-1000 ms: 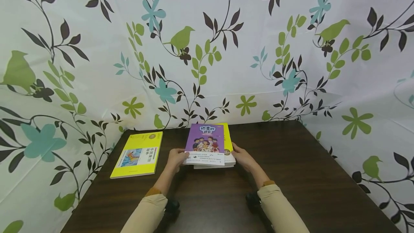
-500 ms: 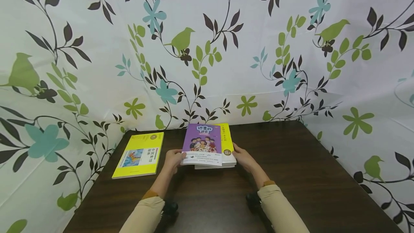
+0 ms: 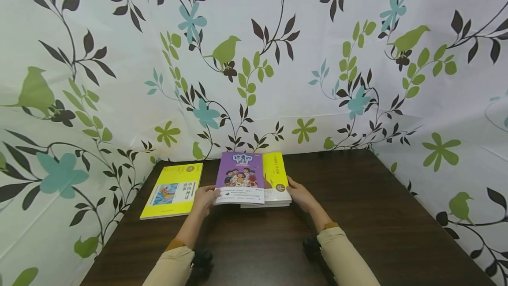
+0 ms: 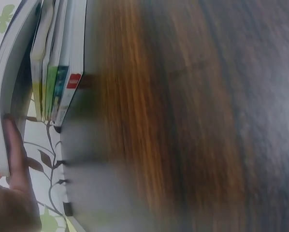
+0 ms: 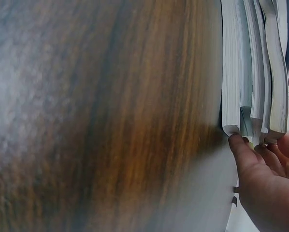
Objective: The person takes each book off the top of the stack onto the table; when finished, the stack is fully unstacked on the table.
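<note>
In the head view my left hand (image 3: 204, 198) pinches a purple paperback book (image 3: 241, 172) by its lower left corner. The thumb lies on its cover and the fingers are beneath, as the left wrist view shows. This book overlaps the left part of a stack whose top is a yellow book (image 3: 274, 171). Its left side is raised off the stack in the left wrist view. My right hand (image 3: 301, 194) rests against the right side of the stack near its front corner. In the right wrist view its fingertips touch the edges of several stacked books (image 5: 253, 72).
Another yellow book (image 3: 172, 191) with a picture on its cover lies flat on the dark wooden table (image 3: 357, 211), to the left of my left hand. A white cloth (image 3: 278, 114) printed with leaves and birds hangs behind the table and along its sides.
My left hand has moved left with the purple book, baring more of the yellow book under it. My right hand has stayed at the stack's right side.
</note>
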Tool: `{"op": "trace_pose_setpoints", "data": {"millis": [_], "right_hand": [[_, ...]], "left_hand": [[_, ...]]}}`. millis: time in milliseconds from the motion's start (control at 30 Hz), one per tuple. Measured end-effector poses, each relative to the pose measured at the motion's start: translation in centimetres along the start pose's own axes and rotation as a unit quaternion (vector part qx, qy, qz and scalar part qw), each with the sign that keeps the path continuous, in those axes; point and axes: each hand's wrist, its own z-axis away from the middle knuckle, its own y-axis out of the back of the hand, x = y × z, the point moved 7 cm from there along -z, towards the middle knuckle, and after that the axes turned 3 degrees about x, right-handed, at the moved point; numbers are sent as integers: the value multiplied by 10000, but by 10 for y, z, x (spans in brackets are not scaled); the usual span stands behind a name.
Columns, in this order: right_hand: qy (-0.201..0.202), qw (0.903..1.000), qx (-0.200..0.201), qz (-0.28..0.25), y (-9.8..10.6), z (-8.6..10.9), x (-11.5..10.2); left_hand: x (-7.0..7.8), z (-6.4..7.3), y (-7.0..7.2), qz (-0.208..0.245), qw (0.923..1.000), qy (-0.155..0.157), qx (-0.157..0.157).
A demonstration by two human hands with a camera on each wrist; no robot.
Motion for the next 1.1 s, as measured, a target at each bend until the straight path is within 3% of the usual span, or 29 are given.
{"op": "trace_pose_setpoints", "data": {"millis": [200,700,1100], "right_hand": [[24,10000,29,-20,0,0,0],[99,9999,50,21,0,-2,1],[120,9998,70,119,-1,0,-1]], "left_hand": [[-1,-1,10,79,9999,-44,76],[-6,-7,35,-73,9996,194,213],[-14,-11,47,-57,9993,337,167]]}}
